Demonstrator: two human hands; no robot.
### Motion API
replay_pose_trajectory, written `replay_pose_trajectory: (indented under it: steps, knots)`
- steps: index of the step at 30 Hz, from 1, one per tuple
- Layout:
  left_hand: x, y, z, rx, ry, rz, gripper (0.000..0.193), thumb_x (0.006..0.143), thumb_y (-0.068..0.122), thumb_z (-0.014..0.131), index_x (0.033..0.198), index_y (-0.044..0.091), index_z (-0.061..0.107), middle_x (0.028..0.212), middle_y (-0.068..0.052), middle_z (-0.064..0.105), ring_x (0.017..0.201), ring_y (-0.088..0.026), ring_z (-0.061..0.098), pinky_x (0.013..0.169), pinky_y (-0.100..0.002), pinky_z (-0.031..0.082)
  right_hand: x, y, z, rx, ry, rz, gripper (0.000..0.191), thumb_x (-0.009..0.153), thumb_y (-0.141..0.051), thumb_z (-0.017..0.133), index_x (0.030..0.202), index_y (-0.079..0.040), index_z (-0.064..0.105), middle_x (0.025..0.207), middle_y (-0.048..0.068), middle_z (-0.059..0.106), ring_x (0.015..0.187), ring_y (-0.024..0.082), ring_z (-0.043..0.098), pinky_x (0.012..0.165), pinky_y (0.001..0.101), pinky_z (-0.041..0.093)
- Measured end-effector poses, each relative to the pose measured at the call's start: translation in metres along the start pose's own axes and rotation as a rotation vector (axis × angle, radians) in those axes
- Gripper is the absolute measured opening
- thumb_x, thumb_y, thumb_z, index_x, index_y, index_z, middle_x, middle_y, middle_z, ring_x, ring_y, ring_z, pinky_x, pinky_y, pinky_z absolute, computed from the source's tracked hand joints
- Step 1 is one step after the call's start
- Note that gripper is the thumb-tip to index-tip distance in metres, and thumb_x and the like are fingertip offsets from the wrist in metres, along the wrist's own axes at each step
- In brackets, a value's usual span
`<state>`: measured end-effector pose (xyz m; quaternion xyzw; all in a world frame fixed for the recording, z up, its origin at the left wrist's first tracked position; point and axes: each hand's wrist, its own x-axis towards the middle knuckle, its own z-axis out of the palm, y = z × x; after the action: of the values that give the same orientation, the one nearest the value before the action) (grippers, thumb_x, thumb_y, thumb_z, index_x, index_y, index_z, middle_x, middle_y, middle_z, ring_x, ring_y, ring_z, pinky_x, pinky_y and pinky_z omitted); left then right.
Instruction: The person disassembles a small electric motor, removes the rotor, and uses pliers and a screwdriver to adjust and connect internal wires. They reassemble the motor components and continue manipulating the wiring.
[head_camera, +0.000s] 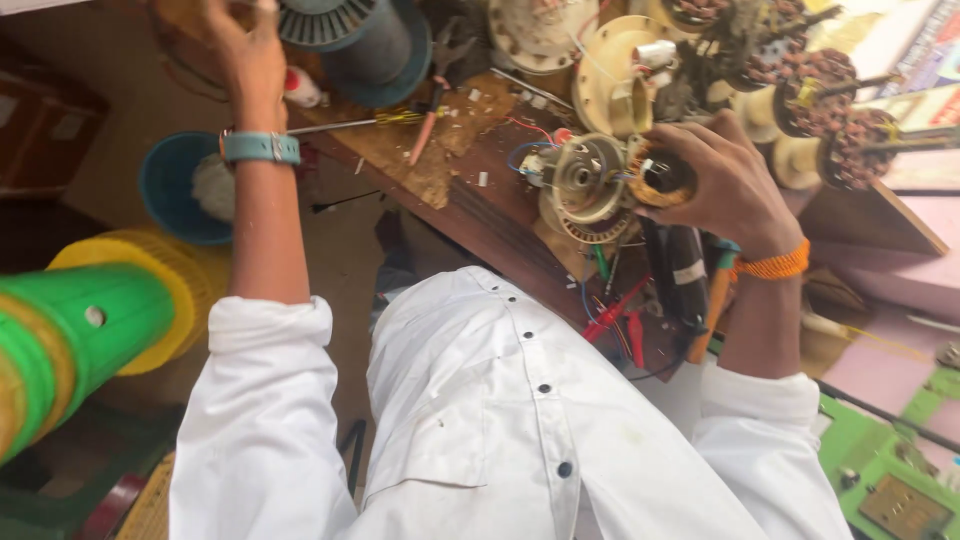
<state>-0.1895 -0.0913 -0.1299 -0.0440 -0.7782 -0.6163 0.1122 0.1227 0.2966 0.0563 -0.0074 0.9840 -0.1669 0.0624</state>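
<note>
Right hand (725, 180) closed around motor (625, 180) on bench (480, 215), left hand (240, 45) raised far away, its grip impossible to tell

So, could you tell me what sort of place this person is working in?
Probably a small repair workshop for fans or electric motors: the right hand holds a copper-wound motor part, more wound coils sit behind, and hand tools litter the worn wooden bench.

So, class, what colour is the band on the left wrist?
Teal wristband, head view.

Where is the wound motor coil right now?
In the head view, right of centre: the right hand grips the motor coil over the workbench, beside the round metal motor plate.
</note>
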Motion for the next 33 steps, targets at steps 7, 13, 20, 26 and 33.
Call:
replay_pose_trajectory:
  steps: [7, 13, 20, 26, 33]
  knots:
    - [-0.113, 0.078, 0.044, -0.19, -0.538, 0.166, 0.02, 0.108, 0.026, 0.068, 0.114, 0.007, 0.071, 0.098, -0.004, 0.074, 0.08, -0.01, 0.067, 0.065, -0.027, 0.051, 0.011, -0.002, -0.001, -0.037, -0.023, 0.009, 0.082, 0.063, -0.027, 0.094, 0.137, -0.008, 0.064, 0.131, 0.01, 0.069, 0.12, 0.034, 0.054, 0.103, 0.045, 0.048]
    - [-0.193, 0.075, 0.085, -0.183, -0.96, 0.006, 0.026, 0.095, 0.024, 0.072, 0.116, 0.01, 0.071, 0.108, -0.008, 0.076, 0.096, -0.018, 0.073, 0.084, -0.034, 0.059, 0.004, -0.003, 0.005, 0.044, 0.024, 0.016, 0.078, 0.067, -0.025, 0.093, 0.138, -0.007, 0.064, 0.131, 0.01, 0.069, 0.116, 0.032, 0.055, 0.102, 0.0431, 0.05]
    - [-0.279, 0.052, 0.155, 0.012, -0.933, -0.04, 0.065, 0.088, 0.025, 0.08, 0.146, 0.013, 0.052, 0.135, -0.015, 0.059, 0.132, -0.033, 0.055, 0.114, -0.043, 0.046, -0.002, 0.005, -0.009, -0.038, 0.036, -0.031, 0.082, 0.066, -0.026, 0.096, 0.139, -0.006, 0.065, 0.132, 0.011, 0.069, 0.114, 0.032, 0.056, 0.103, 0.0424, 0.051]
    - [-0.327, 0.057, 0.188, -0.158, -0.698, -0.129, 0.095, 0.075, 0.012, 0.082, 0.152, 0.004, 0.027, 0.142, -0.032, 0.044, 0.133, -0.05, 0.041, 0.106, -0.051, 0.04, -0.016, 0.013, -0.032, -0.146, 0.001, -0.013, 0.081, 0.062, -0.023, 0.096, 0.135, -0.005, 0.067, 0.123, 0.01, 0.071, 0.114, 0.03, 0.056, 0.106, 0.0427, 0.05]
    - [-0.305, 0.037, 0.169, -0.441, -0.751, -0.738, 0.056, 0.094, 0.008, 0.061, 0.148, 0.012, 0.05, 0.132, -0.013, 0.069, 0.09, -0.021, 0.079, 0.054, -0.028, 0.06, -0.039, 0.025, -0.045, -0.116, 0.024, -0.003, 0.079, 0.065, -0.023, 0.095, 0.136, -0.003, 0.066, 0.121, 0.012, 0.07, 0.116, 0.03, 0.058, 0.101, 0.0413, 0.052]
